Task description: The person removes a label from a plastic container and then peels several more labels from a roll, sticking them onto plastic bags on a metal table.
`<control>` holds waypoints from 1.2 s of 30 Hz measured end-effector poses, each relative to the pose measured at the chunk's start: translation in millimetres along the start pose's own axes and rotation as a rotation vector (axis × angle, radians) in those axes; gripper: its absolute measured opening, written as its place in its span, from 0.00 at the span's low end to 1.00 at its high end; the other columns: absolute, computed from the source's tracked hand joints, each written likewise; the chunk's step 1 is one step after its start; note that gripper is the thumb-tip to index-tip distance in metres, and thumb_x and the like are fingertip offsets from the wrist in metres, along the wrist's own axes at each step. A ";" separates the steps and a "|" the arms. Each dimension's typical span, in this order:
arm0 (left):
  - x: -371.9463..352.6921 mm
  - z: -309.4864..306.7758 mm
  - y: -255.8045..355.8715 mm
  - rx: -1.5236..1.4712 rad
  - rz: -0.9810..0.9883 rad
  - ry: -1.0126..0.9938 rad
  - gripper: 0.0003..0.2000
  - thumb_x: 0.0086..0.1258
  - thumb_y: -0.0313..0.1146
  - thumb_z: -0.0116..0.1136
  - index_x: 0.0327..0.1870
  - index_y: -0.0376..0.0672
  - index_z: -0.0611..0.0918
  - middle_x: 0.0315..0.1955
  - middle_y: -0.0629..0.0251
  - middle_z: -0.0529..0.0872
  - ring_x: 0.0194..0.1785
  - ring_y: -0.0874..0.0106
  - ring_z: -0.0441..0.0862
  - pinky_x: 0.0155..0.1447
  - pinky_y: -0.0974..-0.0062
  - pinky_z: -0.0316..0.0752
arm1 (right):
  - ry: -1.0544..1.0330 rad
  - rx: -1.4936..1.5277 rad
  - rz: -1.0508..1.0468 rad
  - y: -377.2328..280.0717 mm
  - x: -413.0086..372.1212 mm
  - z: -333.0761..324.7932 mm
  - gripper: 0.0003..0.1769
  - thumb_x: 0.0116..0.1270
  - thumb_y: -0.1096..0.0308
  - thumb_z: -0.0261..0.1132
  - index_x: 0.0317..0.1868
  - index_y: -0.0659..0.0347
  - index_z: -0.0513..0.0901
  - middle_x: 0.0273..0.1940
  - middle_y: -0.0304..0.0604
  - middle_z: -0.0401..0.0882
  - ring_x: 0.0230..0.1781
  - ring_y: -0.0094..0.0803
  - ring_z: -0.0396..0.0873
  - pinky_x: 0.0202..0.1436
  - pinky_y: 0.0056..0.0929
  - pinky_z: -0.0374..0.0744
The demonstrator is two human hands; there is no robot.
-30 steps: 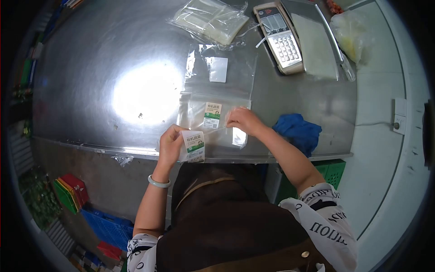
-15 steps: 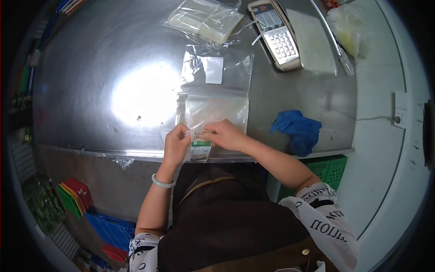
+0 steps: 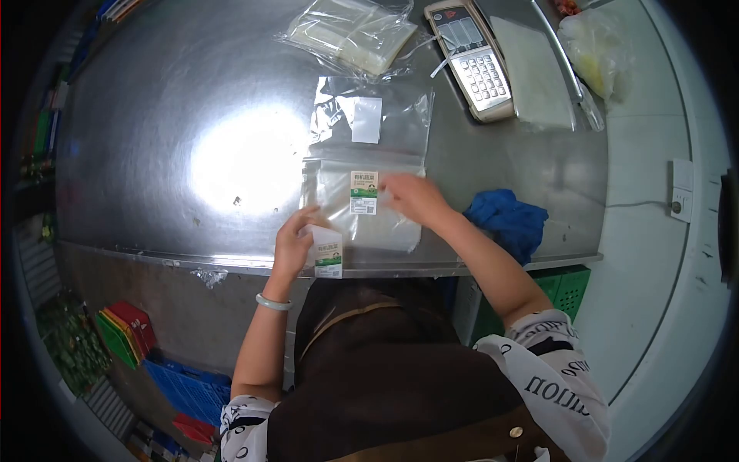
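A green and white label [image 3: 364,193] lies on the lower clear plastic bag [image 3: 392,231] near the table's front edge. My right hand [image 3: 412,199] is at that label's right side, its fingertips blurred by motion. At the bag's left edge, my left hand [image 3: 292,242] has its fingers closed on a strip of labels [image 3: 328,254], which hangs at the table edge. Above, another clear bag [image 3: 412,115] bears a plain white patch [image 3: 366,120].
A stack of plastic bags [image 3: 354,35] lies at the back, beside a keypad device [image 3: 477,69]. Flat clear sheets [image 3: 535,77] are right of it. A crumpled blue cloth [image 3: 508,223] is near my right forearm. Green crates [image 3: 570,289] stand below the table.
My right hand has moved up and right, away from my left hand. A label now shows on the lower bag. My left hand has shifted slightly left and down with the label strip.
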State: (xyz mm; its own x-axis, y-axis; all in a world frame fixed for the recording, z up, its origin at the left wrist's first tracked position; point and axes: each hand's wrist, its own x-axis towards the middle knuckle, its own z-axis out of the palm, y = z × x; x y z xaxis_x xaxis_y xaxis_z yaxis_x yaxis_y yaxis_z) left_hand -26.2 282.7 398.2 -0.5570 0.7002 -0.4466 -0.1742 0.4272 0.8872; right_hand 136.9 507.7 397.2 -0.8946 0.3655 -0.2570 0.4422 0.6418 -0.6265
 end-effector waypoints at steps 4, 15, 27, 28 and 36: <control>-3.8 -11.5 -4.1 0.004 -0.061 -0.102 0.09 0.64 0.18 0.51 0.42 0.34 0.81 0.35 0.65 0.84 0.42 0.76 0.80 0.48 0.79 0.75 | 0.009 -0.131 -0.495 44.1 -20.6 35.9 0.13 0.60 0.61 0.66 0.43 0.56 0.79 0.33 0.40 0.80 0.38 0.39 0.78 0.39 0.40 0.75; -2.7 17.9 45.9 -0.141 -0.010 -0.078 0.03 0.67 0.21 0.52 0.38 0.38 0.76 0.30 0.70 0.80 0.37 0.81 0.77 0.42 0.82 0.73 | 0.415 0.775 0.083 -1.7 6.7 4.5 0.09 0.66 0.66 0.64 0.44 0.60 0.80 0.34 0.37 0.81 0.35 0.24 0.80 0.39 0.25 0.77; 5.3 1.1 -15.5 0.406 -0.036 -0.027 0.13 0.63 0.23 0.59 0.19 0.39 0.69 0.16 0.78 0.63 0.25 0.86 0.59 0.26 0.81 0.58 | 0.194 0.235 0.132 -13.0 26.8 32.8 0.14 0.60 0.59 0.67 0.38 0.61 0.81 0.25 0.47 0.82 0.25 0.42 0.81 0.30 0.39 0.76; 5.5 3.2 -14.9 0.362 -0.063 -0.021 0.11 0.62 0.22 0.59 0.21 0.39 0.71 0.17 0.78 0.64 0.25 0.86 0.59 0.27 0.81 0.58 | 0.144 0.006 0.068 -8.0 32.0 41.2 0.16 0.59 0.58 0.68 0.40 0.60 0.81 0.26 0.46 0.82 0.27 0.43 0.82 0.31 0.40 0.77; -14.2 -17.1 16.9 0.042 -0.026 -0.020 0.12 0.58 0.16 0.56 0.43 0.37 0.82 0.32 0.68 0.81 0.39 0.80 0.77 0.44 0.80 0.73 | 0.012 -0.067 -0.215 10.1 -8.9 6.6 0.16 0.56 0.57 0.68 0.42 0.56 0.79 0.34 0.42 0.81 0.43 0.40 0.79 0.41 0.42 0.76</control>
State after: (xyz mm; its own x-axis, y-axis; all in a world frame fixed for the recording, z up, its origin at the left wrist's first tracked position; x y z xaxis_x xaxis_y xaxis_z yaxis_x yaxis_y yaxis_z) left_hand -35.2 270.2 421.6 -0.5365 0.6997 -0.4718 -0.1539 0.4686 0.8699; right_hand 149.0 506.5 388.4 -0.9681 0.2230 -0.1140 0.2450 0.7487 -0.6160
